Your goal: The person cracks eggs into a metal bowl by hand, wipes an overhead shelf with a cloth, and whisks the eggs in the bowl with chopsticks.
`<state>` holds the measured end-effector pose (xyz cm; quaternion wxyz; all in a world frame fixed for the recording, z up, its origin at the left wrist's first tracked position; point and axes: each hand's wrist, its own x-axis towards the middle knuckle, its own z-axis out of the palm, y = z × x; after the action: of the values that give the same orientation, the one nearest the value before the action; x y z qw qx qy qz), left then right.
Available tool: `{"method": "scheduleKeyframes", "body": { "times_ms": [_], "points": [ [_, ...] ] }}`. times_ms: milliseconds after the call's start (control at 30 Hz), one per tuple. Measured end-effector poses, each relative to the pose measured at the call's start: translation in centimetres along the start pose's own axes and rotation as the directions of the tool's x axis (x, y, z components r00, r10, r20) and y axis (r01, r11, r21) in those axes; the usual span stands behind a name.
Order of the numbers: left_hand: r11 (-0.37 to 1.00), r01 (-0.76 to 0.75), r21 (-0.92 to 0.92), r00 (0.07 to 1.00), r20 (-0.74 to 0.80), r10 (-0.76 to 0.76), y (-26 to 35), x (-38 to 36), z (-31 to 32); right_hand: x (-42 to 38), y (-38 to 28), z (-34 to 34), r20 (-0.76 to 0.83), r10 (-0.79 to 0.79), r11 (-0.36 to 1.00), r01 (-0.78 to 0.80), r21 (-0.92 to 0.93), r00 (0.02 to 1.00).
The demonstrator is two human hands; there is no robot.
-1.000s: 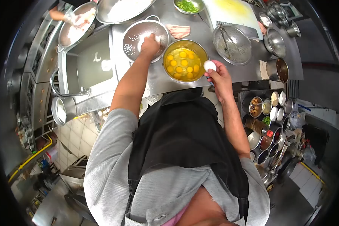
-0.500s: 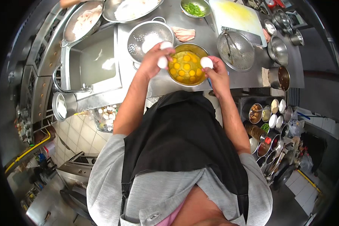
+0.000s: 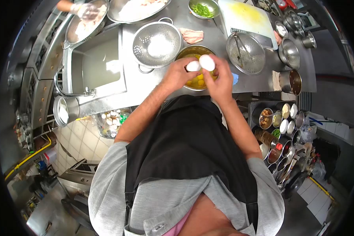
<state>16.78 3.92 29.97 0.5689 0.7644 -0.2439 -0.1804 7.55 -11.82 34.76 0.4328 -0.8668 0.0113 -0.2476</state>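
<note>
One white egg sits between the left hand's thumb and fingers, which are bent only as far as its width. The right hand pinches another egg the same way, its thumb on the near side. Both are over the metal bowl, side by side; whether they touch is unclear. Two eggs show, smooth, oval, with no visible crack. Several yellow yolks lie in the bowl, too covered to count. One colander stands to the left.
</note>
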Motion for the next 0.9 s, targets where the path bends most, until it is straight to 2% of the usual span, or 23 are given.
{"method": "scheduleKeyframes", "body": {
  "times_ms": [67, 100, 133, 233, 267, 367, 433, 467, 533, 633, 900],
  "points": [
    [0.999, -0.037, -0.033, 0.999, -0.019, 0.036, -1.5, -0.3, 0.4, -0.2, 1.8, 0.4, 0.043, 0.295, 0.904, -0.293, 0.310, 0.955],
    [0.998, -0.061, -0.012, 0.998, -0.020, 0.060, -1.7, -0.1, 0.4, 0.0, 3.1, 0.6, 0.093, 0.421, 0.792, -0.415, 0.447, 0.902],
    [0.997, -0.083, 0.007, 0.996, -0.021, 0.083, -1.9, -0.1, 0.4, 0.3, 4.1, 0.4, 0.243, 0.530, 0.593, -0.560, 0.579, 0.812],
    [0.988, -0.136, 0.073, 0.991, 0.015, 0.136, -1.1, 0.2, 0.1, 0.5, 5.7, 0.2, 0.486, 0.607, 0.508, -0.777, 0.371, 0.629],
    [0.989, -0.118, 0.088, 0.993, 0.035, 0.116, -0.6, 0.3, -0.1, 0.7, 5.4, 0.5, 0.479, 0.592, 0.589, -0.753, 0.292, 0.648],
    [0.989, -0.066, 0.136, 0.995, 0.086, 0.054, 0.0, 0.4, -0.3, 0.4, 7.4, 2.0, 0.450, 0.438, 0.783, -0.576, 0.234, 0.779],
    [0.985, -0.041, 0.168, 0.994, 0.104, 0.024, -1.0, 0.9, -0.3, 0.1, 8.2, 2.7, 0.394, 0.420, 0.839, -0.515, 0.176, 0.818],
    [0.993, -0.024, 0.112, 0.993, 0.114, 0.011, -1.6, 1.2, -0.4, 0.2, 8.0, 2.9, 0.366, 0.407, 0.863, -0.484, 0.145, 0.837],
    [1.000, 0.012, -0.001, 0.991, 0.135, -0.012, -2.6, 1.6, -0.6, 0.4, 7.5, 3.1, 0.303, 0.420, 0.894, -0.448, 0.026, 0.856],
    [0.998, 0.041, -0.041, 0.989, 0.145, -0.035, -3.0, 1.9, -0.9, 0.7, 5.9, 3.1, 0.230, 0.409, 0.912, -0.394, -0.111, 0.883],
    [0.996, -0.013, 0.090, 0.997, 0.074, 0.006, -2.1, 2.2, -0.6, 1.3, 5.0, 3.6, 0.165, 0.356, 0.911, -0.303, -0.280, 0.920]
  ]
}}
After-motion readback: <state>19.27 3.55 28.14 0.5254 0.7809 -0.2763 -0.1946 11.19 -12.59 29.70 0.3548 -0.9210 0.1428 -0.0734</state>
